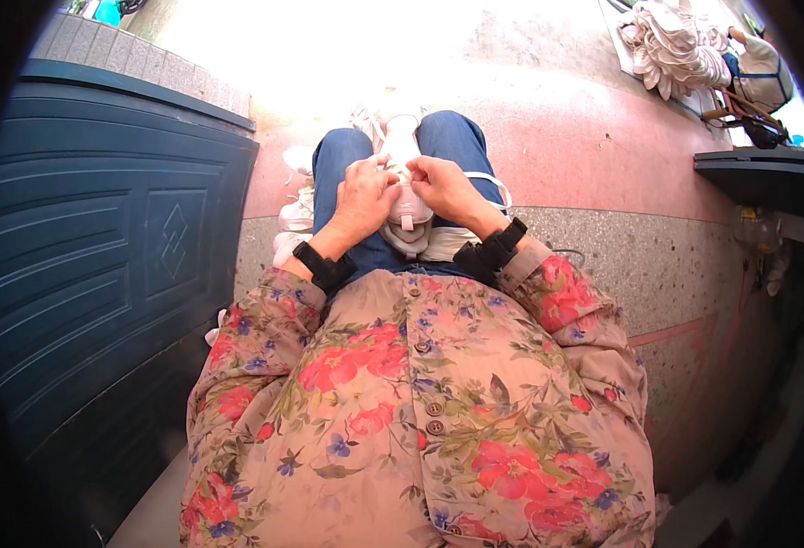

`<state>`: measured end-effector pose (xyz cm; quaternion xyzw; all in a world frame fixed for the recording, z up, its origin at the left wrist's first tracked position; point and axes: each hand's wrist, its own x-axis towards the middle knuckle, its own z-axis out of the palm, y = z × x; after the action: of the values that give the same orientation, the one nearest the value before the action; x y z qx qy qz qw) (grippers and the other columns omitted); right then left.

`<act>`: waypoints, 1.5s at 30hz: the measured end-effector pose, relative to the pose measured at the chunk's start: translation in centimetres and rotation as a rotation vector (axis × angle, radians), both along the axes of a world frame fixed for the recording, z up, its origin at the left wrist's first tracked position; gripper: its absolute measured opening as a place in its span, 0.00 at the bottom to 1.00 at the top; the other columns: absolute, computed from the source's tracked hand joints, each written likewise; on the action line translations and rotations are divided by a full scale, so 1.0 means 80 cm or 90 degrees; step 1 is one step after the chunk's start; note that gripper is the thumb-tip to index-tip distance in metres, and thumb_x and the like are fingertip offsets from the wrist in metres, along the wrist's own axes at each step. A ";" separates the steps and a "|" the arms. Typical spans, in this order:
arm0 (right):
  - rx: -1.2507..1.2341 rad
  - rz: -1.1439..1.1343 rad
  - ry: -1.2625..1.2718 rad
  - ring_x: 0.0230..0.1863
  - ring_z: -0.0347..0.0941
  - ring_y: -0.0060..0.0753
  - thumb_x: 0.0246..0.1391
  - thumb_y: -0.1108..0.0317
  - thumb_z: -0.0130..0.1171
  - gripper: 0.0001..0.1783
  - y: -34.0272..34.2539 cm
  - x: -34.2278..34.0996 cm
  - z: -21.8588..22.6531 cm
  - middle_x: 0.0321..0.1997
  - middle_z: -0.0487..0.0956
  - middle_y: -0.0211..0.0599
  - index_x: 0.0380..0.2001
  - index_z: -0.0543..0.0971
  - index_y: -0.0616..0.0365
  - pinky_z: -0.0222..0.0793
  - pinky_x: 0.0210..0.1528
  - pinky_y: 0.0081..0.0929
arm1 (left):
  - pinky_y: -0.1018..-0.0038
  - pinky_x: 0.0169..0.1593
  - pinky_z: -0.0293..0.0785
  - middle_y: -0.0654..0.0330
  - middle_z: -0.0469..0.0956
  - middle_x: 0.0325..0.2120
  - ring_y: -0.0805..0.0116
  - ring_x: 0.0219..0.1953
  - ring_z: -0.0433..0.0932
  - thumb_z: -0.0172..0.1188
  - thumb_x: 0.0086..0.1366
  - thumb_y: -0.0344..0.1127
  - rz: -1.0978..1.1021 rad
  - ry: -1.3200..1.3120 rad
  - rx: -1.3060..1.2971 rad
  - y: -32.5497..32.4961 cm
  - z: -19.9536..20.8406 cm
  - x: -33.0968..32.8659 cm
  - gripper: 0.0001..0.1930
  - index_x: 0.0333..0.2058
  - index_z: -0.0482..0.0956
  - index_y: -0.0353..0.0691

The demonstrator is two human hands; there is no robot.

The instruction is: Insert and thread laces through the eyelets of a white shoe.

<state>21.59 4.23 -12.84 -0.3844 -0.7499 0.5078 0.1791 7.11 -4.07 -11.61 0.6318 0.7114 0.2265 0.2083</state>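
A white sneaker (410, 212) rests between my knees, its heel toward me and its toe pointing away. Over its lacing, my left hand (365, 194) has its fingers bent and closed against the shoe's left side; what they pinch is hidden. Opposite it, my right hand (450, 189) pinches at the shoe's upper edge. A white shoelace (504, 189) loops out from beside that hand across my right thigh, and its end at the fingers is too small to make out clearly.
More white shoes (297, 212) lie on the floor left of my legs. A dark blue panelled door (110, 201) stands close on the left. At the far right are a heap of pale shoes (671, 50), a white and blue bag (760, 75) and a dark ledge (758, 173).
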 end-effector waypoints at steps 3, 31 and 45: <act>0.087 0.026 0.084 0.28 0.71 0.49 0.40 0.71 0.53 0.09 -0.003 -0.003 -0.008 0.22 0.73 0.51 0.27 0.74 0.65 0.68 0.33 0.34 | 0.64 0.51 0.60 0.54 0.68 0.45 0.56 0.51 0.62 0.55 0.53 0.32 0.027 -0.031 -0.017 0.001 -0.003 0.000 0.06 0.31 0.76 0.40; 0.256 0.003 -0.010 0.35 0.70 0.44 0.40 0.75 0.52 0.12 -0.009 0.047 0.003 0.30 0.74 0.41 0.33 0.73 0.58 0.64 0.38 0.36 | 0.70 0.36 0.68 0.58 0.73 0.23 0.60 0.33 0.71 0.55 0.46 0.24 -0.119 -0.071 0.116 0.028 0.012 -0.022 0.10 0.31 0.74 0.38; 0.253 0.071 -0.107 0.30 0.71 0.48 0.49 0.62 0.52 0.09 -0.005 0.023 -0.003 0.25 0.73 0.42 0.28 0.73 0.56 0.66 0.30 0.41 | 0.84 0.29 0.62 0.70 0.64 0.18 0.82 0.23 0.63 0.50 0.49 0.24 -0.133 -0.321 -0.164 0.043 0.003 -0.029 0.13 0.36 0.69 0.31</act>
<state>23.43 3.83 -13.11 -0.3407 -0.8675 0.3255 0.1595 4.75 -0.63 -11.38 0.5938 0.5914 0.2615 0.4788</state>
